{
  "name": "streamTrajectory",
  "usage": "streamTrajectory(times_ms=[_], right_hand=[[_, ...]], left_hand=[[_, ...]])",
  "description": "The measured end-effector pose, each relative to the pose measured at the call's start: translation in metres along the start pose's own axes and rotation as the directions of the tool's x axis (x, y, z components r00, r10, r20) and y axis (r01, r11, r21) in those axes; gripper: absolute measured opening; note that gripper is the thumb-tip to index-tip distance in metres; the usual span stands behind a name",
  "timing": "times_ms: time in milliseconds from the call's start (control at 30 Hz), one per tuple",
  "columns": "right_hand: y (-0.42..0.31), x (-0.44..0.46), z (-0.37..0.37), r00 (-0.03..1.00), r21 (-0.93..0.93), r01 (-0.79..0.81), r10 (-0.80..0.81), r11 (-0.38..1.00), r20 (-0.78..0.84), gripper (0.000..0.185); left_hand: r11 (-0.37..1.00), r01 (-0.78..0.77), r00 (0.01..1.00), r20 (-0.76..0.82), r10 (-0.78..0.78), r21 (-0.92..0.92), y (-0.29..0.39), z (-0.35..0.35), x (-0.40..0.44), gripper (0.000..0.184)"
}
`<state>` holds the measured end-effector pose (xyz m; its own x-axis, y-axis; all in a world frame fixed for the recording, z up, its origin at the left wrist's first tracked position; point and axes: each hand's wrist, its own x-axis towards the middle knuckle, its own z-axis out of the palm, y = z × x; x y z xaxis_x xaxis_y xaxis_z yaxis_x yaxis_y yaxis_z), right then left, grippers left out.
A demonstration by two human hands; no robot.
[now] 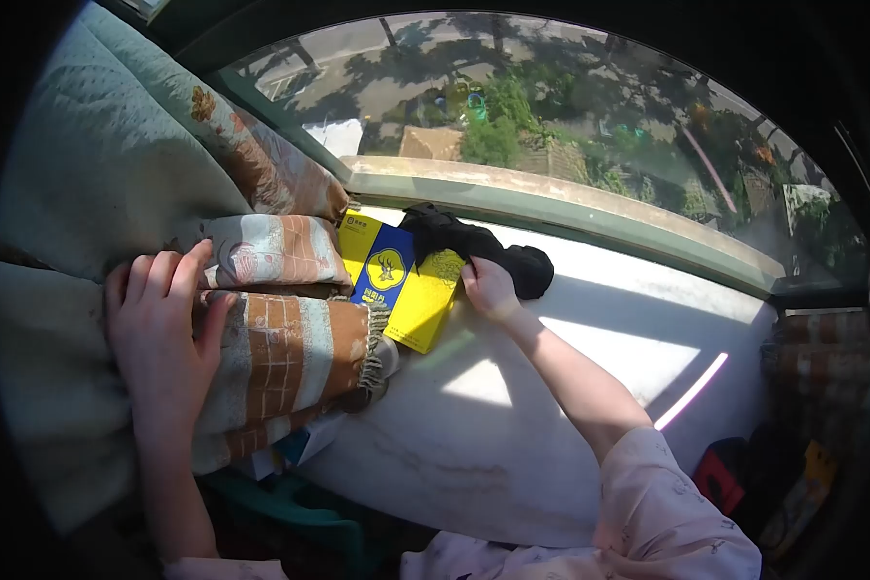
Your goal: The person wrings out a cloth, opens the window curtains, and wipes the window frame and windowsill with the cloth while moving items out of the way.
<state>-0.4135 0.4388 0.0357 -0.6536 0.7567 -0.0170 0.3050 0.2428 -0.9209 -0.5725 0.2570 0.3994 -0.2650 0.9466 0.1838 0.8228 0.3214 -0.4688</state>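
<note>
My left hand (169,314) lies on the patterned curtain (295,343), its fingers a little apart and nothing in them. A yellow and blue box (389,275) with a deer-head emblem stands beside the curtain's fringed edge. At the box's right side, my right hand (491,288) has its fingers closed at the edge of the yellow part. Behind the box and that hand is a black cloth-like item (527,269) on the white marble sill (541,387).
Beyond the sill is a window (551,186) with greenery outside. Small boxes (309,440) sit under the curtain, above a green chair-like object (300,512). Red, black and yellow items (725,474) are at the lower right.
</note>
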Motion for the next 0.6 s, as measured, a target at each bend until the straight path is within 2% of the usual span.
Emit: streamTrajectory(times_ms=[67, 100, 133, 167, 233, 300, 367, 400, 433, 467, 500, 533, 567, 600], right_hand=[[0.008, -0.015, -0.017, 0.962, -0.066, 0.262, -0.255, 0.963, 0.1, 0.026], [0.01, -0.017, -0.024, 0.898, -0.021, 0.439, -0.437, 0.898, 0.052, 0.029], [0.015, -0.017, -0.039, 0.914, 0.022, 0.336, -0.331, 0.942, 0.233, 0.03], [0.013, -0.015, -0.056, 0.885, 0.043, 0.222, -0.22, 0.974, 0.409, 0.031], [-0.012, 0.004, -0.082, 0.858, 0.175, -0.22, 0.105, 0.96, 0.504, 0.032], [-0.046, 0.034, -0.076, 0.962, 0.179, 0.012, -0.061, 0.984, 0.267, 0.03], [-0.106, 0.059, -0.054, 0.98, 0.28, 0.104, -0.147, 0.954, 0.137, 0.026], [-0.123, 0.073, -0.033, 0.953, 0.167, 0.29, -0.301, 0.942, 0.045, 0.022], [-0.135, 0.088, -0.01, 0.946, 0.05, 0.29, -0.294, 0.956, 0.136, 0.025], [-0.135, 0.108, 0.021, 0.911, -0.03, 0.357, -0.342, 0.933, 0.229, 0.024], [-0.109, 0.129, 0.061, 0.78, -0.01, 0.608, -0.594, 0.794, 0.197, 0.026], [-0.099, 0.139, 0.071, 0.772, -0.149, 0.566, -0.458, 0.811, 0.441, 0.031], [-0.065, 0.155, 0.095, 0.718, -0.233, 0.58, -0.355, 0.781, 0.598, 0.037], [-0.051, 0.166, 0.099, 0.753, -0.198, 0.461, -0.262, 0.865, 0.604, 0.039]], left_hand=[[0.999, 0.029, 0.999, 0.036, -0.031, 0.036, 0.002, 0.001, 0.003, 0.044], [0.999, 0.031, 0.999, 0.036, -0.032, 0.035, 0.003, 0.001, 0.003, 0.044], [0.999, 0.03, 0.999, 0.036, -0.032, 0.04, 0.002, 0.003, 0.003, 0.043], [0.999, 0.03, 0.999, 0.038, -0.031, 0.045, 0.002, 0.004, 0.002, 0.043], [0.998, 0.039, 0.998, 0.043, -0.041, 0.044, 0.0, 0.006, 0.0, 0.043], [0.998, 0.052, 0.998, 0.046, -0.054, 0.04, 0.0, 0.008, 0.0, 0.043], [0.997, 0.055, 0.997, 0.055, -0.057, 0.052, 0.0, 0.006, 0.0, 0.044], [0.997, 0.057, 0.997, 0.056, -0.06, 0.052, 0.0, 0.006, 0.0, 0.044], [0.997, 0.055, 0.996, 0.061, -0.058, 0.057, 0.001, 0.005, 0.001, 0.044], [0.997, 0.05, 0.997, 0.061, -0.054, 0.058, 0.002, 0.005, 0.001, 0.044], [0.998, 0.048, 0.997, 0.053, -0.05, 0.047, 0.001, 0.005, 0.001, 0.044], [0.997, 0.048, 0.997, 0.063, -0.052, 0.059, 0.001, 0.006, 0.002, 0.043], [0.996, 0.045, 0.996, 0.076, -0.051, 0.072, 0.001, 0.007, 0.002, 0.043], [0.994, 0.033, 0.997, 0.062, -0.039, 0.1, 0.001, 0.009, 0.001, 0.042]])
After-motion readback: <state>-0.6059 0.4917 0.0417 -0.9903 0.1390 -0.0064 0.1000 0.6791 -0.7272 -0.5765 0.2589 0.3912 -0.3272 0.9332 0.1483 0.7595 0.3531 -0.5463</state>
